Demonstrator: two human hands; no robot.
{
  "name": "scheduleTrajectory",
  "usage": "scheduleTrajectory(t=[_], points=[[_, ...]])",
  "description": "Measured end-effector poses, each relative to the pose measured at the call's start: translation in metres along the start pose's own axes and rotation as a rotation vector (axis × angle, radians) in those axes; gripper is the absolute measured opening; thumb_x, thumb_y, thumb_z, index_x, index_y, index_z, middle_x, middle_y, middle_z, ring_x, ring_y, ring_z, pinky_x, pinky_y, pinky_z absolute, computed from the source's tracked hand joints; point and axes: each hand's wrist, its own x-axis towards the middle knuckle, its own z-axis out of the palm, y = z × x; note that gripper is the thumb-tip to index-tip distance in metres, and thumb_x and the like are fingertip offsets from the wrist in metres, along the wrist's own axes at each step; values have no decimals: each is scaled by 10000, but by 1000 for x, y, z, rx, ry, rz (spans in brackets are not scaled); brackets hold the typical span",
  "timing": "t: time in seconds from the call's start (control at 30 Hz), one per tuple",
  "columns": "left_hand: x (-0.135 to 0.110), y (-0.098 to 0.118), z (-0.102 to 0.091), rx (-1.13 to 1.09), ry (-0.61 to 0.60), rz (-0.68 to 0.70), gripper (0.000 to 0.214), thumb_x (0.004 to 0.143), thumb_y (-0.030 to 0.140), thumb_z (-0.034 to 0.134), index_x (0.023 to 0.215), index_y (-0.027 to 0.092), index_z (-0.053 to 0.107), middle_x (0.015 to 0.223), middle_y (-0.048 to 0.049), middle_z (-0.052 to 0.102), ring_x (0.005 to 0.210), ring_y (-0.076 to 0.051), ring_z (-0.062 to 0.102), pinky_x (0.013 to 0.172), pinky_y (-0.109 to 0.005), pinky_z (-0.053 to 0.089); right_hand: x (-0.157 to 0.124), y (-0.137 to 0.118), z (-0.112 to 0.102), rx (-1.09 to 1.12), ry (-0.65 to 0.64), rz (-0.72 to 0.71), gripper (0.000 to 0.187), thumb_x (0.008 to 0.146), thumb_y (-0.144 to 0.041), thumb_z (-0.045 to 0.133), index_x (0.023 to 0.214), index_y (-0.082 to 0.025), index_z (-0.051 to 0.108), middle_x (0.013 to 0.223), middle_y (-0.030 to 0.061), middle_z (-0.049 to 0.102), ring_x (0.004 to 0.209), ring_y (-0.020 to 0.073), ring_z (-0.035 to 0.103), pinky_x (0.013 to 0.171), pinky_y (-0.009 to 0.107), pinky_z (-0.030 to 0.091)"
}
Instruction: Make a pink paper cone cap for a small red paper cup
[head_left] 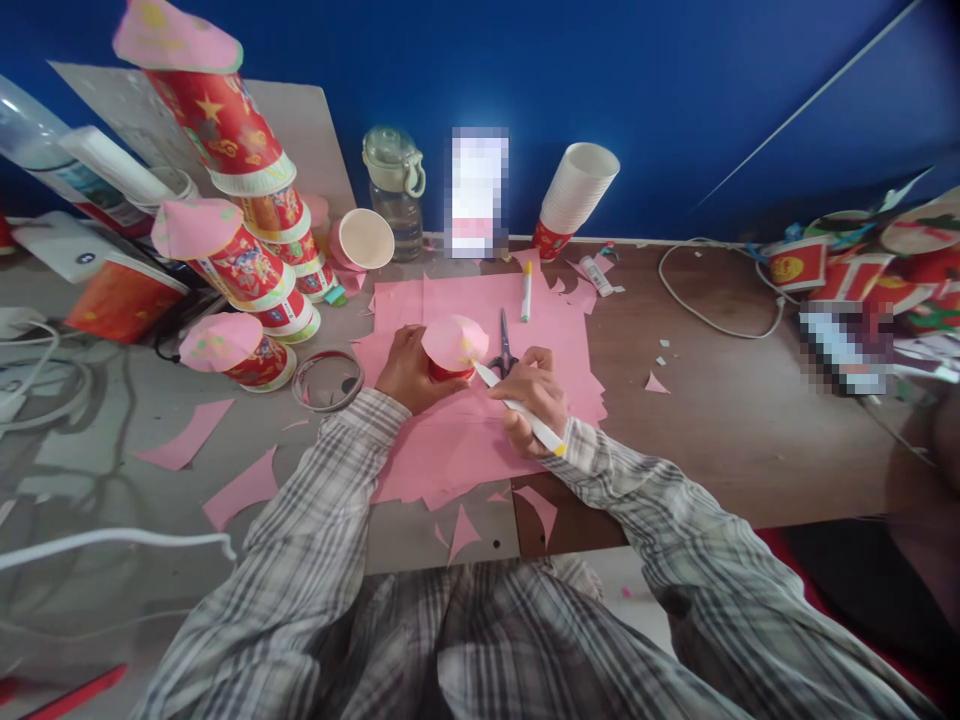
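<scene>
My left hand (407, 375) is wrapped round a red paper cup (448, 371) topped by a pink paper cone (454, 342). Yellow marks show on the cone's right edge. In my right hand (537, 390) is a white marker (534, 425) with a yellow end, its tip close to that edge; whether it touches, I cannot tell. Under both hands lie pink paper sheets (420, 455). Dark scissors (505, 345) rest on them just beyond my right hand. A second marker (526, 292) with a yellow cap lies farther back on the paper.
Stacked red cups (225, 130) with pink cones stand at the left. Behind the paper are a water bottle (396, 200), a lit phone (480, 190) and a stack of paper cups (577, 195). A tape roll (328, 381) sits left. Pink scraps (244, 490) and a cable (720, 330) lie around.
</scene>
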Motion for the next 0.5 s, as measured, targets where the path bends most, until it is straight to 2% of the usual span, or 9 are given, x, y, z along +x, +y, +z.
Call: scheduleTrajectory(t=[0.13, 0.27, 0.43, 0.5], points=[[0, 0, 0, 4, 12, 9, 714, 493, 483, 729, 1082, 175, 467, 1019, -91, 527, 1044, -285, 409, 941, -460, 352, 5, -2, 2, -3, 49, -25, 350, 1203, -549, 550, 1126, -299, 782, 708, -66, 711, 498, 144, 560, 759, 440, 435], [1, 0, 1, 6, 8, 6, 706, 496, 496, 721, 1078, 183, 471, 1018, -87, 530, 1039, -285, 415, 943, -462, 350, 5, 0, 3, 32, 54, -15, 350, 1198, -579, 566, 1115, -319, 784, 693, -75, 698, 480, 145, 538, 738, 439, 427], [1, -2, 0, -1, -8, 18, 745, 481, 527, 720, 1090, 178, 467, 1025, -91, 535, 1053, -293, 412, 954, -466, 339, -12, 5, 0, -31, -55, 91, 638, 1179, -796, 447, 924, -300, 757, 636, -58, 622, 485, 150, 527, 765, 473, 461], [1, -2, 0, -7, -20, 17, 799, 441, 536, 736, 1098, 171, 463, 1023, -95, 534, 1061, -301, 409, 957, -467, 339, -18, 8, -1, -39, -78, 113, 688, 1156, -855, 424, 891, -304, 738, 628, -58, 594, 499, 159, 536, 778, 485, 478]])
